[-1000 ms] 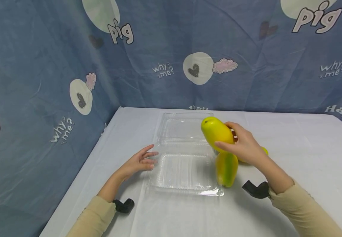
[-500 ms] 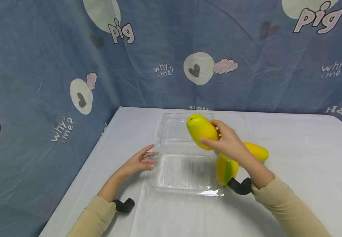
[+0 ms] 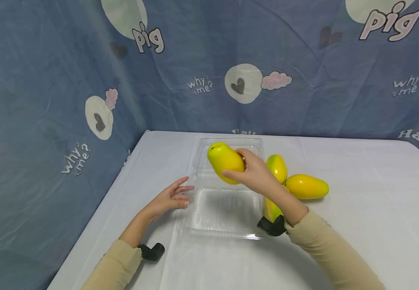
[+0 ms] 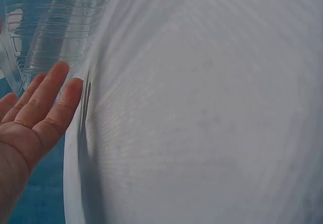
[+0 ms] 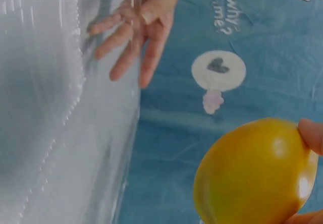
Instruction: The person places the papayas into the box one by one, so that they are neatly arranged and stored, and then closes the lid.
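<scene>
In the head view my right hand (image 3: pixel 256 171) grips a yellow mango (image 3: pixel 225 163), thumb on its near side, and holds it up over the hinge area of the clear plastic clamshell box (image 3: pixel 213 232). The right wrist view shows the same mango (image 5: pixel 252 176) pinched between thumb and fingers at its end. My left hand (image 3: pixel 171 198) lies with fingers extended at the box's left edge, holding nothing. The left wrist view shows those fingers (image 4: pixel 43 100) spread beside the ribbed wall of the box (image 4: pixel 55 27). The box stands with its lid (image 3: pixel 202 155) folded back.
Just right of the box lie three more mangoes: a green-tinged one (image 3: pixel 276 168) at the back, a yellow one (image 3: pixel 306 187) lying sideways, and one (image 3: pixel 272 209) partly hidden by my right forearm. A white cloth covers the table (image 3: pixel 369 209); a blue printed curtain (image 3: pixel 187 108) hangs behind.
My right hand has carried the mango leftward, from above the right-hand mangoes to over the box. The mangoes at right have come into fuller view. My left hand has stayed still.
</scene>
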Motion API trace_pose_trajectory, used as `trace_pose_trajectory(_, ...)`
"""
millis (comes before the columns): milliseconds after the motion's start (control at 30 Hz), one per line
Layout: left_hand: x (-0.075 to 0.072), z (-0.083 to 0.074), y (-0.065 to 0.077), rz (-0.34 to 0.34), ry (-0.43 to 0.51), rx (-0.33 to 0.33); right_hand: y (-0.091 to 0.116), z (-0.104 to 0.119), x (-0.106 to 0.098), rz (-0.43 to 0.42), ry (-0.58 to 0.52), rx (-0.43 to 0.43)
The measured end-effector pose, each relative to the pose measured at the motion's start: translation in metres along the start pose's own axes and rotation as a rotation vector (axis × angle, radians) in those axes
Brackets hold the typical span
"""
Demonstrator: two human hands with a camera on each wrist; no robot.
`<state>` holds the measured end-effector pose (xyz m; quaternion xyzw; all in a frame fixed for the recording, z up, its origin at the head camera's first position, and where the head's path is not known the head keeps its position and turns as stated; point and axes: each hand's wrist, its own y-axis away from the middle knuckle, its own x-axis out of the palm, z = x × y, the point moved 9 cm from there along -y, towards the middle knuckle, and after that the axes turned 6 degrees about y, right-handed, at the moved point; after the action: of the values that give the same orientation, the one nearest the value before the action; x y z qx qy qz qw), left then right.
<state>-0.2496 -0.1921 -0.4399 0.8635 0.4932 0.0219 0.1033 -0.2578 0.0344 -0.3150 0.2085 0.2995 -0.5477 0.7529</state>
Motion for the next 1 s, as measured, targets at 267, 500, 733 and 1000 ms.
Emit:
trace_pose_trajectory(267,0.0,0.001,0.0,0.0,-0.011,-0.003,-0.009,0.005,0.026,0.008,0.026,-0.006)
trace_pose_trajectory(500,0.001,0.0,-0.001,0.016,0.023,0.01,-0.018,0.003,0.05,0.035,0.043,-0.003)
trace_pose_trajectory(733,0.001,0.001,0.0,0.013,0.015,0.003,-0.027,0.005,0.065,0.056,0.097,-0.015)
trace_pose_trajectory(1000,-0.001,0.004,0.0,-0.005,0.008,-0.017,-0.035,0.009,0.079,0.118,0.228,-0.022)
